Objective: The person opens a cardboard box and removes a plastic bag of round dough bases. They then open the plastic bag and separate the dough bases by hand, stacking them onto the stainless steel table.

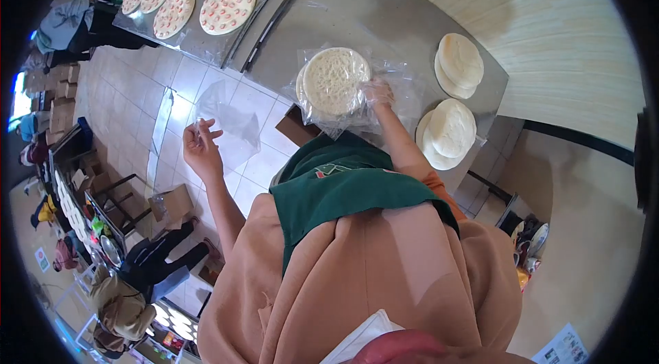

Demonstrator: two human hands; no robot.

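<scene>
A stack of round pale flatbreads (336, 80) in clear plastic lies near the front edge of the metal table. My right hand (379, 93), covered by a clear plastic glove, is closed on the plastic at the right side of this stack. More loose clear plastic (405, 93) spreads out beneath and beyond that hand. Out over the floor, left of the table, my left hand (202, 146) is raised with some fingers bent together. From its fingertips hangs a thin, see-through plastic bag (237, 120).
Two small piles of flatbreads, one farther back (461, 62) and one nearer (449, 132), rest at the right end of the metal table (384, 10). Topped dough rounds (228, 8) cover the left table. A cardboard box (296, 127) stands below the edge. Several people work at left.
</scene>
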